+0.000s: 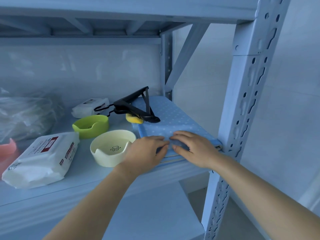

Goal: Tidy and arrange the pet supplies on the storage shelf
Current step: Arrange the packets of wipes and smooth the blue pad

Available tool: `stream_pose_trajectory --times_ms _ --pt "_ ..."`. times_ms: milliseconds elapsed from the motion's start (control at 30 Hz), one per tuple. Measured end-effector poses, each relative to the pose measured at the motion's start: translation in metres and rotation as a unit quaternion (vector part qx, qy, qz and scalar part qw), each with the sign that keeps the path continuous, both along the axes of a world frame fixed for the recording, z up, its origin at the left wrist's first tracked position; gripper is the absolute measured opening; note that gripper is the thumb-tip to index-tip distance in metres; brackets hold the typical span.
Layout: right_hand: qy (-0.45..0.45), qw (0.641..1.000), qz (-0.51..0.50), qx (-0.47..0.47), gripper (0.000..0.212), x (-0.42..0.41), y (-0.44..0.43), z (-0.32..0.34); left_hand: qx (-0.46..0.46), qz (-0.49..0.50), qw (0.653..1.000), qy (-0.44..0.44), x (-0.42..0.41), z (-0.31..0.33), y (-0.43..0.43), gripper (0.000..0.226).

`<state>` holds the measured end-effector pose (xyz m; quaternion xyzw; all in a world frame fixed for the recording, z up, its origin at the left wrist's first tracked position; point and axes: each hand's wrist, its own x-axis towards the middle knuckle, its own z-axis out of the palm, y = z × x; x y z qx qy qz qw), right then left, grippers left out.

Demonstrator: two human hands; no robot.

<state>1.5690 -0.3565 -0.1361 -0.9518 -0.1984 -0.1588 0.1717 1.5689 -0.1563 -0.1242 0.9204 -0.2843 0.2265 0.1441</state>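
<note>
Left hand [147,150], right hand [194,148] grip blue mat [166,116] — lengthwise front-to-back.

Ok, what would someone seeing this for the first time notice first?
The left hand and right hand meet, gripping the front edge of a folded blue dotted cloth at the right end of the shelf. Black hangers lie on its back part, and a cream bowl with a paw print sits just left of the hands.
</note>
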Motion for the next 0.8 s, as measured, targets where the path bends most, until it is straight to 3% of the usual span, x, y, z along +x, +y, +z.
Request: stream_pose_trajectory --times_ms 233,533,667,800 --pt "0.011 0.999 -0.01 -0.043 0.048 0.004 0.001 0.0 0.011 0.017 1.0 -0.021 -0.004 0.003 -0.002 0.026" --pt "-0.013 1.0 -0.011 -0.026 0.045 -0.013 0.002 -0.001 -0.02 -0.023 0.997 -0.075 -0.018 0.0 0.0 0.017" --pt "0.015 1.0 -0.001 0.01 0.043 -0.023 -0.002 0.002 -0.033 -0.061 0.995 -0.076 -0.027 -0.002 -0.002 0.018" --pt "0.066 0.995 -0.034 0.06 0.044 -0.007 -0.006 0.018 -0.06 -0.036 0.997 0.027 -0.014 0.016 -0.002 0.021"
